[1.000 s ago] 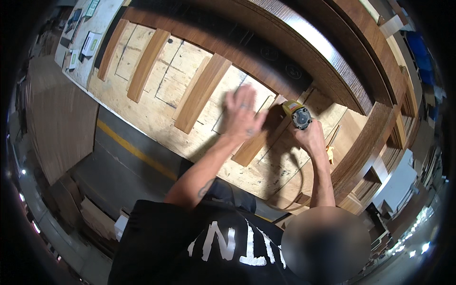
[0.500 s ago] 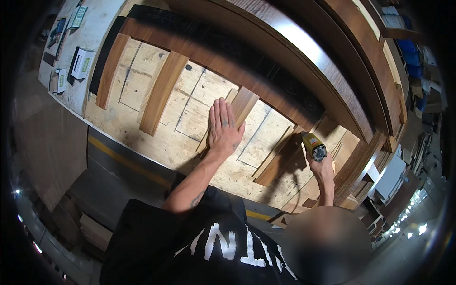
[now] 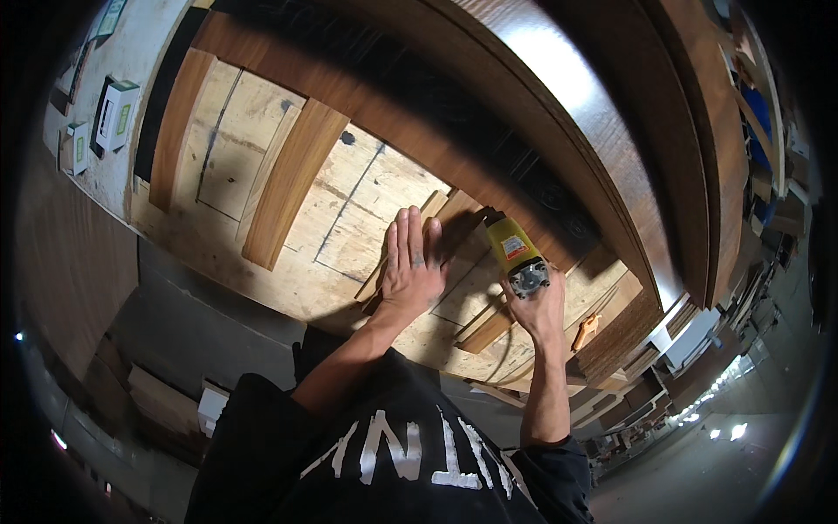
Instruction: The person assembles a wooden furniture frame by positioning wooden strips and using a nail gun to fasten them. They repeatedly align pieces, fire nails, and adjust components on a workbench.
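My left hand (image 3: 412, 269) lies flat with its fingers stretched out, pressing on a short brown wooden slat (image 3: 457, 212) and the thin pale strip beside it. My right hand (image 3: 541, 307) grips a yellow nail gun (image 3: 508, 243). Its black nose points at the joint between that slat and a long brown board (image 3: 375, 105); whether it touches the wood, I cannot tell. More slats butt against the board: a wide one (image 3: 301, 179) left of my left hand, another (image 3: 181, 127) at the far left, and one (image 3: 487, 334) partly hidden behind the gun and my right hand.
The pieces lie on a pale worktable (image 3: 336, 205) marked with dark lines. Large brown panels (image 3: 602, 113) stand along the far right. Small white boxes (image 3: 116, 115) sit at the left, and an orange tool (image 3: 587, 331) lies right of my right forearm. A hose trails below the gun.
My right hand has brought the nail gun leftward, from the right-hand slat to the slat under my left hand. My left hand stays flat on that slat. The view has shifted slightly.
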